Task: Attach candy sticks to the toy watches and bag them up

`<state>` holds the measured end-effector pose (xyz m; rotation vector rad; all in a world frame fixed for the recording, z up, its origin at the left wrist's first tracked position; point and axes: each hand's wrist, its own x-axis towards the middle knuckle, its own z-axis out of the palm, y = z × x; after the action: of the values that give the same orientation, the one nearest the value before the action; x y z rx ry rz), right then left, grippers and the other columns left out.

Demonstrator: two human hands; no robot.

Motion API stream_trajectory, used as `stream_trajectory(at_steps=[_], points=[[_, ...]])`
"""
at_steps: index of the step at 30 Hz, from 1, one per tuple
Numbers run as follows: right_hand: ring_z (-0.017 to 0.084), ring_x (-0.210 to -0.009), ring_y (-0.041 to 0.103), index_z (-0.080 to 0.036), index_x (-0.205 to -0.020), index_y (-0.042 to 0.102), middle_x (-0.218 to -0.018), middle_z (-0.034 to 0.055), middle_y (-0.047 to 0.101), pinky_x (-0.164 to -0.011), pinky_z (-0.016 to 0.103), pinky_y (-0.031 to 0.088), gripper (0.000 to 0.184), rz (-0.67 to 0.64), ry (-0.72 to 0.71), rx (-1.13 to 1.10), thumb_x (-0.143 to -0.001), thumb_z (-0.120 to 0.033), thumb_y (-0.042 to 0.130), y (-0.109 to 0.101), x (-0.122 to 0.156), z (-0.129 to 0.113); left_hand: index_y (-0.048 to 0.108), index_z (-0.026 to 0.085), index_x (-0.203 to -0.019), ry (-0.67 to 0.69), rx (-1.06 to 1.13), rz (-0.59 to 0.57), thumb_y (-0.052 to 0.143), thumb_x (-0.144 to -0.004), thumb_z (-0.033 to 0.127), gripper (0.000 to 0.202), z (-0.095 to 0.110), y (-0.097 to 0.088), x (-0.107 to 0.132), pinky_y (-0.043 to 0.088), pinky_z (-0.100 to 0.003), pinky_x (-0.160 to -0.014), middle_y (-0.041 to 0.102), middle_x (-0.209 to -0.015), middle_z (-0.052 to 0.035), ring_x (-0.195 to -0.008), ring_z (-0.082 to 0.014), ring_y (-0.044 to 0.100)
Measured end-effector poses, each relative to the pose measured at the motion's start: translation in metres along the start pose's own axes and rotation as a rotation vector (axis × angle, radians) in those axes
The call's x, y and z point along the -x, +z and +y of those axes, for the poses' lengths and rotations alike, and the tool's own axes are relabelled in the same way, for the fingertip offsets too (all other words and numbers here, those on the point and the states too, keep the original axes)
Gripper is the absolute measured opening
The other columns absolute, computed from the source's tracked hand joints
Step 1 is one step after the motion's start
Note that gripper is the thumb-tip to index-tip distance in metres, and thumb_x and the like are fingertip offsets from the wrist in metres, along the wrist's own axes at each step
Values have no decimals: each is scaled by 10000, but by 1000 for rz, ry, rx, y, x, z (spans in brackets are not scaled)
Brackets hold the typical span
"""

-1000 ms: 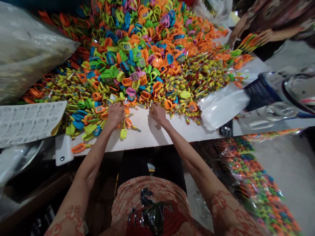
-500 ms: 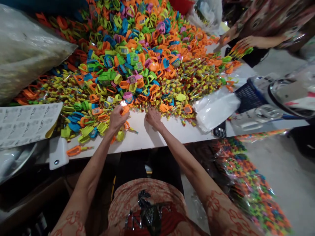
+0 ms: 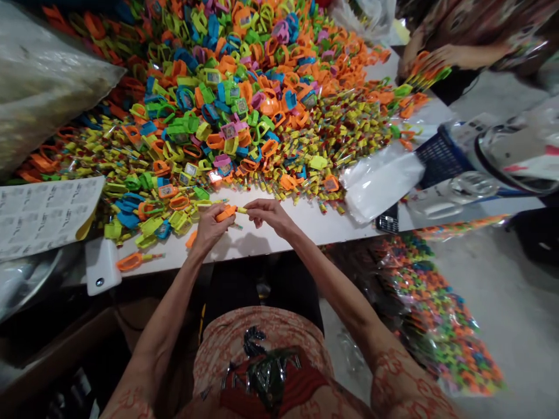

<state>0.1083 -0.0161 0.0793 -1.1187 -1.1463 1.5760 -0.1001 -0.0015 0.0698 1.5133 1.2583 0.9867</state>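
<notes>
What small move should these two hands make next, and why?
Probably press the small yellow piece into the orange strap: the left hand grips the strap, the right hand pinches the yellow piece, and their ends meet above the white table.

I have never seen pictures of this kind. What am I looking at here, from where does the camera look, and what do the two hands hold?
There is no machine here. A person wears one camera on the head, so you look down along both arms at a white table. The left hand grips an orange piece; the right hand pinches a small yellow piece at its end. Behind them lies a heap of coloured plastic bands, with small yellow packets beside it. A printed sheet lies at the left and clear bags at the right. The hand at the top right belongs to another person.
</notes>
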Motion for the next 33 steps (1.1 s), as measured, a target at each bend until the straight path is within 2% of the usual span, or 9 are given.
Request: stream_trajectory(at_steps=[4, 6, 8, 13, 18, 23, 26, 33], points=[[80, -489, 525, -141, -882, 751, -624, -17, 652, -496, 220, 422, 327, -11, 5, -34, -695, -408, 779, 5, 6, -3, 590, 182, -734, -51, 118, -51, 839, -609, 387, 346, 4, 12, 6, 474, -232, -580, 632, -767, 8, -641, -111, 559], [81, -490, 530, -140, -852, 748, -623, -13, 653, -494, 220, 421, 325, -46, 12, -28, -701, -427, 777, 7, 7, -3, 570, 193, -773, -21, 115, -6, 868, -595, 412, 411, 4, 16, 8, 492, -238, -627, 614, -730, 34, -665, -118, 582], [79, -493, 528, -145, -831, 740, -630, -14, 647, -495, 220, 421, 323, -30, 1, -27, -719, -447, 765, 9, 10, -3, 559, 197, -776, 35, 63, 51, 858, -639, 438, 408, 2, 18, 9, 494, -241, -656, 606, -724, 39, -686, -120, 596], [72, -491, 494, -152, -840, 733, -637, -27, 610, -493, 222, 422, 315, 81, -49, 36, -775, -460, 729, 9, 20, -3, 575, 203, -801, 148, -74, 86, 804, -737, 499, 379, -8, 15, 12, 490, -258, -671, 616, -754, 32, -683, -122, 597], [81, -518, 498, -145, -876, 739, -658, -21, 596, -503, 227, 434, 320, 41, -79, 132, -821, -458, 693, 6, 25, -6, 615, 213, -879, 172, -225, 66, 777, -771, 555, 393, -11, 13, 16, 521, -296, -727, 677, -815, 3, -767, -167, 662], [85, -549, 493, -144, -893, 750, -717, -2, 618, -507, 232, 423, 380, 79, -147, 253, -835, -516, 700, 5, 25, -3, 640, 216, -911, 207, -336, 42, 743, -819, 541, 354, -10, 12, 19, 528, -314, -764, 710, -862, -22, -825, -192, 684], [91, -590, 512, -152, -901, 758, -794, 21, 654, -520, 232, 426, 405, 57, -171, 287, -854, -549, 688, 5, 25, -3, 645, 214, -931, 212, -367, 35, 735, -835, 522, 335, -10, 11, 19, 531, -316, -774, 716, -879, -27, -834, -195, 689], [132, -738, 585, -162, -904, 775, -851, 43, 669, -621, 248, 464, 345, 87, -245, 390, -900, -493, 678, 4, 25, -10, 653, 215, -995, 236, -408, 20, 723, -866, 522, 341, -11, 10, 17, 540, -303, -789, 734, -941, -33, -891, -197, 708]])
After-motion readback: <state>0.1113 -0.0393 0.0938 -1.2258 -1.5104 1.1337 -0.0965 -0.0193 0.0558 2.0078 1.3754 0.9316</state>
